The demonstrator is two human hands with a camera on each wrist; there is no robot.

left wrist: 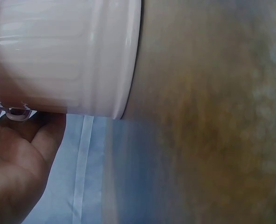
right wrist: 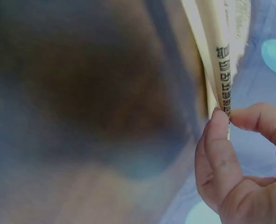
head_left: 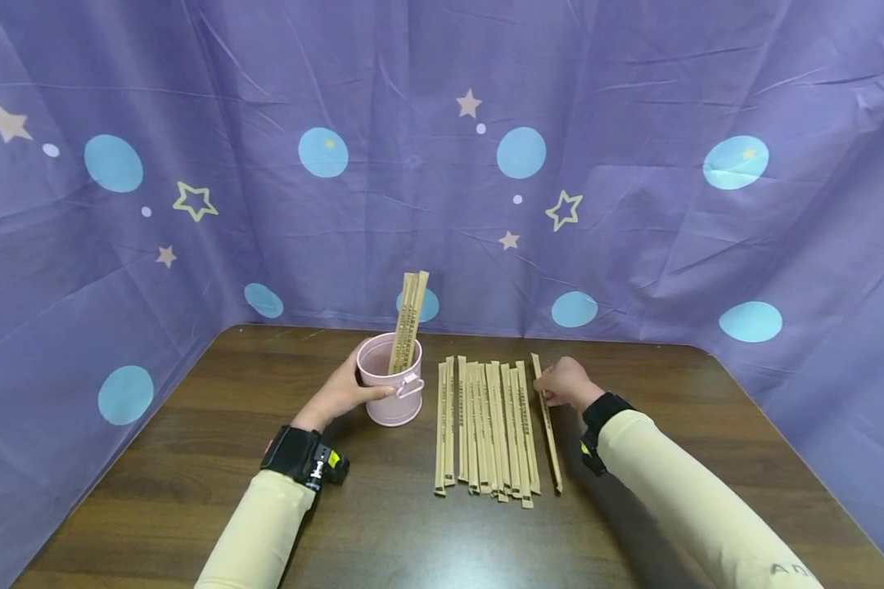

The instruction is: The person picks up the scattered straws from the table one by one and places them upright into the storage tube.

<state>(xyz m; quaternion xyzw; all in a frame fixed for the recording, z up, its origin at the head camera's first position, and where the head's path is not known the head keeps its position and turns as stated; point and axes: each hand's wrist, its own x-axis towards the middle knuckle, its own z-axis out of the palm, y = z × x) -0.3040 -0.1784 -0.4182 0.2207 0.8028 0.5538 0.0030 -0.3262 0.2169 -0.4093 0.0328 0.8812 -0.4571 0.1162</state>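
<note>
A small pink bucket (head_left: pixel 390 384) stands on the dark wooden table (head_left: pixel 191 458) with a couple of paper-wrapped chopstick pairs (head_left: pixel 409 319) upright in it. My left hand (head_left: pixel 342 393) grips the bucket's side; the left wrist view shows the bucket (left wrist: pixel 67 56) against my palm (left wrist: pixel 16 158). Right of the bucket, several wrapped chopstick pairs (head_left: pixel 486 429) lie in a row. My right hand (head_left: pixel 566 383) pinches the rightmost wrapped pair (head_left: pixel 547 425) near its far end; in the right wrist view, thumb and finger (right wrist: pixel 217 140) pinch the printed paper sleeve (right wrist: pixel 224 88).
A purple cloth (head_left: pixel 633 164) with blue dots and stars hangs behind and beside the table. The table's front left and right areas show bare wood.
</note>
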